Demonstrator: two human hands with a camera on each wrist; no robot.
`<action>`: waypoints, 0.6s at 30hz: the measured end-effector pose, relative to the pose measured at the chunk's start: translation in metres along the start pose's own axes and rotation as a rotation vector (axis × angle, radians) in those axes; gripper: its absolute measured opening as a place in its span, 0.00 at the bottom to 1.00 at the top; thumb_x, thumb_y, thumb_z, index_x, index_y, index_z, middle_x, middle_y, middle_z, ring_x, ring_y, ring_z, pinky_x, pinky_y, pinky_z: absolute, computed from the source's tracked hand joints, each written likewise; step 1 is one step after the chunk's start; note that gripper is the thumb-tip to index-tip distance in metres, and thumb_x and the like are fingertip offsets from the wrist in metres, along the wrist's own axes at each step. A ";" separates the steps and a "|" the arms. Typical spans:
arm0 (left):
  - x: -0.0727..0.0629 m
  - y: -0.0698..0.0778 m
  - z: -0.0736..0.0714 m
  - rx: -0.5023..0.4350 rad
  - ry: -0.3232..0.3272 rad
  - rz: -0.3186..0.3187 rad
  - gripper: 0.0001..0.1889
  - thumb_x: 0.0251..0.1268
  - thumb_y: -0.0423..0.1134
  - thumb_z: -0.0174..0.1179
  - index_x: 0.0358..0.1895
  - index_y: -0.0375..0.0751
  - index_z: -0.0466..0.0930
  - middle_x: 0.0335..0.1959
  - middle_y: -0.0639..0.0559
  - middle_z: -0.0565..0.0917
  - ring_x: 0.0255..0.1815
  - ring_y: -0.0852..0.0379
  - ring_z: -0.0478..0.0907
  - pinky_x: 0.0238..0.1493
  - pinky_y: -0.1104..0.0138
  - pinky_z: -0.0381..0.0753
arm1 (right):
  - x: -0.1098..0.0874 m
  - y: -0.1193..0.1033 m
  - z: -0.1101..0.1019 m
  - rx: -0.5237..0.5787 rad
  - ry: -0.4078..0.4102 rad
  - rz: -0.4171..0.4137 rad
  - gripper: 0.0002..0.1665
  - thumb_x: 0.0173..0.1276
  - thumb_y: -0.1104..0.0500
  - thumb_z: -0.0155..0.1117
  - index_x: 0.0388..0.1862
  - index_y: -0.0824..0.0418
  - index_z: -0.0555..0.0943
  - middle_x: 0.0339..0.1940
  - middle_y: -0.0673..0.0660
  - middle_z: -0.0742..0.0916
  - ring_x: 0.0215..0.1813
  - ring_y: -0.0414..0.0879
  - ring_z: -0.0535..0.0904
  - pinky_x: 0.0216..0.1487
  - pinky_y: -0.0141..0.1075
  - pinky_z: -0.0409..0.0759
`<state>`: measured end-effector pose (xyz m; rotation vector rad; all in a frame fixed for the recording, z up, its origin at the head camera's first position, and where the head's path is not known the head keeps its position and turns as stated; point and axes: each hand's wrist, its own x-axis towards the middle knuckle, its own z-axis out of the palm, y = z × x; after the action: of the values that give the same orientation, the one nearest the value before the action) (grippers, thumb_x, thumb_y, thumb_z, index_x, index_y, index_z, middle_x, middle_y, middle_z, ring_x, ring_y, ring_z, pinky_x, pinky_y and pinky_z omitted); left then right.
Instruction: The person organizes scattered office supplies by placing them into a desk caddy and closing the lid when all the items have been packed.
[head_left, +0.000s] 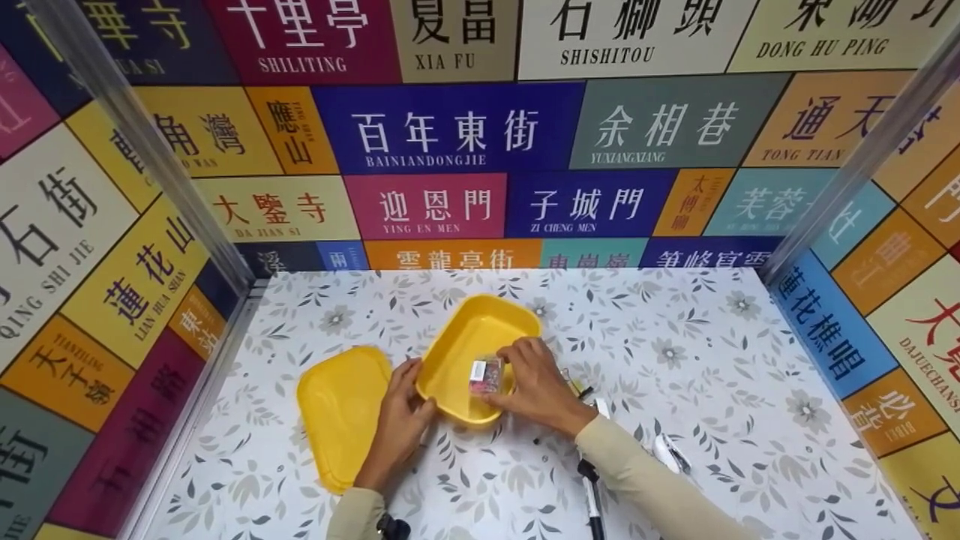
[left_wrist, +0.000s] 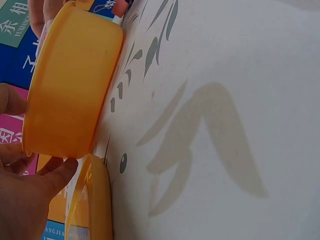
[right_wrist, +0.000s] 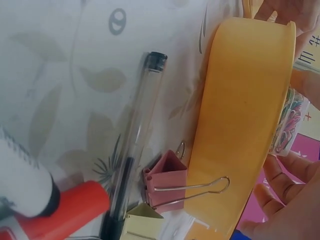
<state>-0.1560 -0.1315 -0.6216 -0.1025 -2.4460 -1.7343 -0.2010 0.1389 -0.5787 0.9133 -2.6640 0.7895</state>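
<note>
A yellow plastic box (head_left: 459, 337) lies open side up on the table. My left hand (head_left: 401, 424) holds its left edge, with fingers at the rim and against the outer wall in the left wrist view. Over the box's right side, my right hand (head_left: 544, 386) pinches a small clear case of coloured paper clips (head_left: 487, 375). The case also shows in the right wrist view as a clear-walled pack of paper clips (right_wrist: 289, 122) at the rim. Left of the box lies a matching yellow lid (head_left: 341, 412), partly behind my left hand.
Beside the box's right wall stand a pink binder clip (right_wrist: 167, 177), a yellow binder clip (right_wrist: 144, 222) and a clear pen (right_wrist: 137, 120). A red cylinder (right_wrist: 75, 210) and a white, black-ended item (right_wrist: 25, 172) lie near them. A white-and-black object (head_left: 670, 454) rests further right.
</note>
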 end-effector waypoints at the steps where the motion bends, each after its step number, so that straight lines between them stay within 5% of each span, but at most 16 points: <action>1: 0.000 0.000 0.000 -0.008 0.001 0.019 0.38 0.68 0.25 0.63 0.83 0.30 0.68 0.83 0.39 0.67 0.80 0.43 0.71 0.81 0.51 0.74 | 0.000 0.000 0.001 -0.012 0.004 -0.012 0.40 0.61 0.41 0.86 0.60 0.65 0.81 0.50 0.61 0.82 0.57 0.55 0.71 0.63 0.52 0.74; 6: 0.000 -0.002 0.000 -0.045 -0.007 0.058 0.38 0.67 0.23 0.63 0.82 0.27 0.67 0.82 0.34 0.66 0.79 0.39 0.71 0.80 0.50 0.74 | 0.000 0.001 0.004 -0.036 0.020 -0.058 0.38 0.60 0.41 0.85 0.58 0.65 0.82 0.48 0.61 0.82 0.56 0.56 0.71 0.62 0.52 0.74; 18: -0.001 -0.001 0.000 -0.038 -0.013 0.002 0.39 0.69 0.25 0.62 0.84 0.30 0.65 0.85 0.38 0.64 0.83 0.44 0.68 0.82 0.54 0.71 | 0.001 0.001 0.009 -0.057 -0.025 -0.040 0.40 0.61 0.36 0.84 0.56 0.65 0.82 0.47 0.58 0.81 0.55 0.55 0.72 0.71 0.56 0.72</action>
<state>-0.1552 -0.1321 -0.6229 -0.1205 -2.4208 -1.7856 -0.2029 0.1338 -0.5856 0.9654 -2.6655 0.6939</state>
